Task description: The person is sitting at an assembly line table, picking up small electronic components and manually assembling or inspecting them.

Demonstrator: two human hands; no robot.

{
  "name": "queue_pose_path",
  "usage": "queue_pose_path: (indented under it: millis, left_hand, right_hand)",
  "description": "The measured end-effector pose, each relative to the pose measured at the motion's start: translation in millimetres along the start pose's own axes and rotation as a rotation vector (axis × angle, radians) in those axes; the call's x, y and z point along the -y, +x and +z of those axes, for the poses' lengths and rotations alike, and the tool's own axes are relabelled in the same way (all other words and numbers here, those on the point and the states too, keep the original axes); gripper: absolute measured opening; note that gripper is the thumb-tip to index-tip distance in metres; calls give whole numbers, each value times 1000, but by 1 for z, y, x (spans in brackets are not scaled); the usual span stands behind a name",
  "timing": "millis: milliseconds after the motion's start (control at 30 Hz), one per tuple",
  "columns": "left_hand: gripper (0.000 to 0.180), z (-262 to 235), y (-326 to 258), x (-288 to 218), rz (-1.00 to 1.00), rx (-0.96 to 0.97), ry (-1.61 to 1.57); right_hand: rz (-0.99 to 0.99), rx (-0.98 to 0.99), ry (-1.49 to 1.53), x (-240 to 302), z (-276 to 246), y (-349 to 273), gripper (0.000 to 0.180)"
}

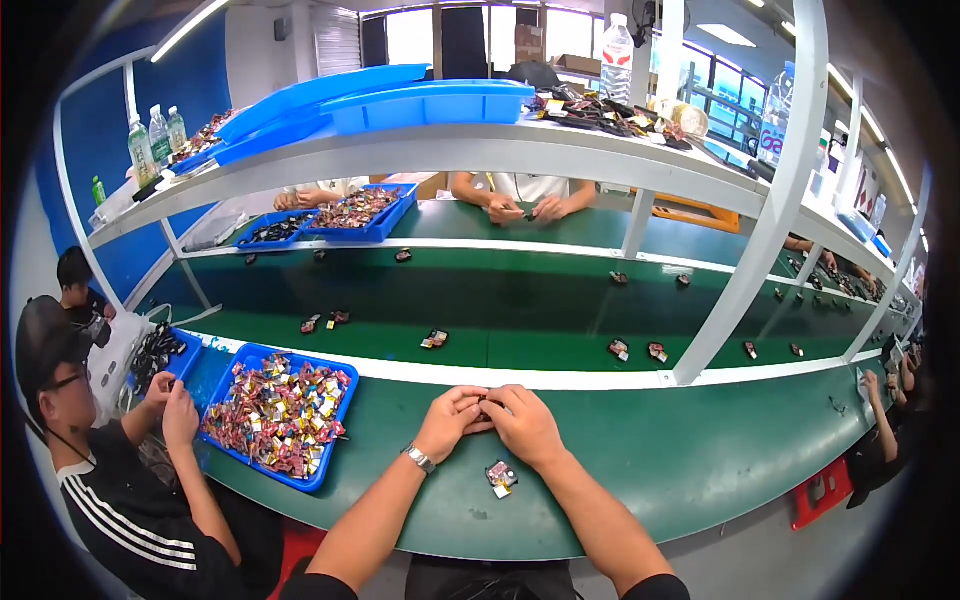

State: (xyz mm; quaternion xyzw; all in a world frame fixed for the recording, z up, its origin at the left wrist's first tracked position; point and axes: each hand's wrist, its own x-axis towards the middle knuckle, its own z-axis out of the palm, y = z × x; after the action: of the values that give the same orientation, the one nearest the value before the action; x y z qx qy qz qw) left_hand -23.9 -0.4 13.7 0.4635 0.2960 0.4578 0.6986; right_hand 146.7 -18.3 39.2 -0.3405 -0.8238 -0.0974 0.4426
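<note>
Both hands are meeting at the middle of the green surface (640, 450), thumbs and fingertips pressed together. The left hand (452, 418) is curling its fingers (470, 400) nearly closed, and the right hand (524, 422) is doing the same from the other side. Between the two sets of fingers a small dark part (484, 404) is just showing; both hands are pinching it, though most of it is hidden and its shape cannot be told. A watch (420, 458) is sitting on the left wrist.

Just below the right hand's fingers, toward the person, a small red and white piece (500, 477) is lying flat on the surface, apart from the hand. Left of the left hand's fingers, well apart, a blue tray (330, 462) full of small red and yellow pieces is resting near the surface's near edge, and another person's hands (172, 404) are working at its far left side.

Beyond the fingers a white rail (560, 380) is marking the far edge of the surface, and past it a green belt (520, 300) is carrying scattered small parts. Open green surface is lying to the right of the right hand's fingers, out to a white upright post (745, 270).
</note>
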Motion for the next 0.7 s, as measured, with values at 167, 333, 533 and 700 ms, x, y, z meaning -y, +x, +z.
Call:
queue_pose_path:
  millis: [167, 333, 533, 700]
  left_hand:
    - [26, 1, -2, -1, -5, -21, 38]
    - [25, -2, 1, 5, -4, -16, 32]
    - [25, -5, 1, 5, 13, -23, 40]
    - [25, 4, 1, 2, 6, -38, 61]
  right_hand:
    - [-5, 23, 44, -1, -2, -1, 24]
    - [124, 58, 105, -6, 0, -8, 27]
    - [110, 65, 84, -3, 2, -4, 24]
    - [29, 44, -15, -6, 4, -8, 21]
